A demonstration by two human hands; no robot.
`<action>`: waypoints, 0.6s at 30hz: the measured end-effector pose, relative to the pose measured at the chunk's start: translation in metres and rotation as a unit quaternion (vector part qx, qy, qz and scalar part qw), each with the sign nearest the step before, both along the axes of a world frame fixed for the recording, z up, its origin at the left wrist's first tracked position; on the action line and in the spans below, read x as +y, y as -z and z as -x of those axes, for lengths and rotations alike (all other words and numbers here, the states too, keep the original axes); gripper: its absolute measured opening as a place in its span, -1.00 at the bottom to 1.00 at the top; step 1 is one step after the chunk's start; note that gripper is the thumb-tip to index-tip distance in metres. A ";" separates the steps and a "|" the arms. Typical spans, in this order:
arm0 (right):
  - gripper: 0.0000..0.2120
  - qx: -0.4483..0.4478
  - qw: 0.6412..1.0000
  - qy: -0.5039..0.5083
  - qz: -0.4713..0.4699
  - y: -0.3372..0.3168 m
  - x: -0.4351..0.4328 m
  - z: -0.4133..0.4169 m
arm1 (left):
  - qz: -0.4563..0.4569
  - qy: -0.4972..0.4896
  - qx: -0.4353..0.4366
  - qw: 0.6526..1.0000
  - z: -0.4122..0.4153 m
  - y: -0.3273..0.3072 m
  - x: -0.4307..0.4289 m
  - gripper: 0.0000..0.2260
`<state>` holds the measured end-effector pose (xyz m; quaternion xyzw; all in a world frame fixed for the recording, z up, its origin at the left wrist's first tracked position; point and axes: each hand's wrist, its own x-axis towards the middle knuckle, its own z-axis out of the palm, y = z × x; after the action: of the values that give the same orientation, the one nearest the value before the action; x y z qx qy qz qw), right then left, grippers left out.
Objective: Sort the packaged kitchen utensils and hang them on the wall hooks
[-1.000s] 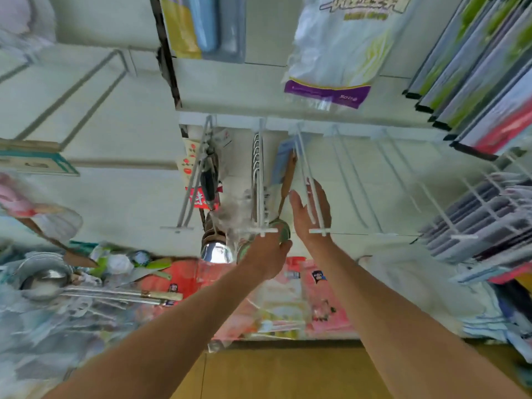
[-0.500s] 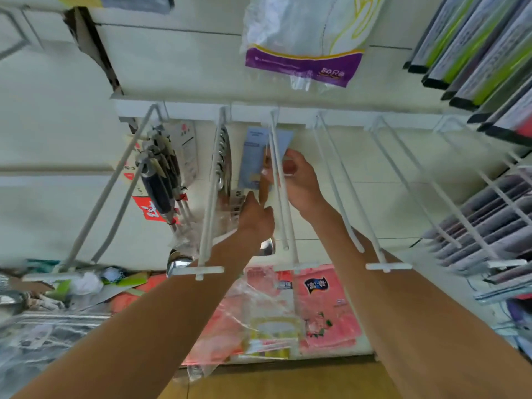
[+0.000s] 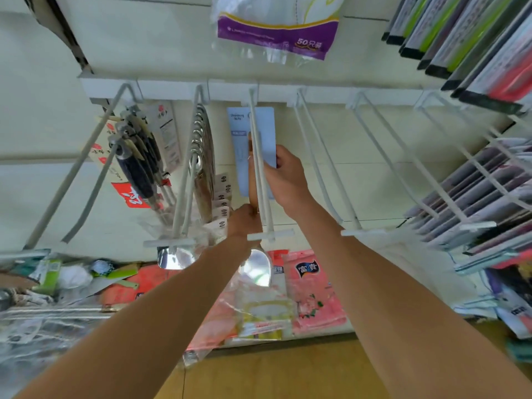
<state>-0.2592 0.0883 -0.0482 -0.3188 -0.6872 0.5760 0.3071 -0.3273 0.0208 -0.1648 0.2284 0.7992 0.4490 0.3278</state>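
— Since half a second ago, the packaged utensil (image 3: pixel 253 145) has slid further back along the middle hook (image 3: pixel 266 203), toward the wall rail (image 3: pixel 172 89).
— Where is it now?
— Centre of the frame. Its blue card is threaded on the hook's twin wires, close to the rail, and its metal head (image 3: pixel 257 269) hangs below the hook's front crossbar.
— And the hands?
— The right hand (image 3: pixel 288 180) pinches the card's lower right edge. The left hand (image 3: pixel 244 223) grips the low end of the wooden handle (image 3: pixel 252 182).
— Neighbours?
— Steel ladles (image 3: pixel 203 145) on the next hook left, dark-handled knives (image 3: pixel 138 168) further left, and a purple-banded bag (image 3: pixel 276 30) at the top.
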 end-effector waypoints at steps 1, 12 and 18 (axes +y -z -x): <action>-0.83 -0.001 1.000 -0.005 0.003 -0.001 -0.003 -0.004 | -0.018 0.003 -0.031 0.999 -0.009 -0.012 -0.008 -0.84; -0.84 0.000 0.997 -0.064 0.053 -0.017 -0.048 -0.059 | -0.058 0.052 -0.078 0.994 -0.058 -0.034 -0.084 -0.89; -0.89 0.006 0.996 -0.076 0.043 -0.024 -0.087 -0.093 | -0.093 0.069 -0.157 0.981 -0.073 -0.046 -0.130 -0.87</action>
<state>-0.1664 0.0015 -0.0242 -0.2753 -0.6821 0.6287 0.2524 -0.2544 -0.1090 -0.1185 0.2389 0.6748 0.5281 0.4568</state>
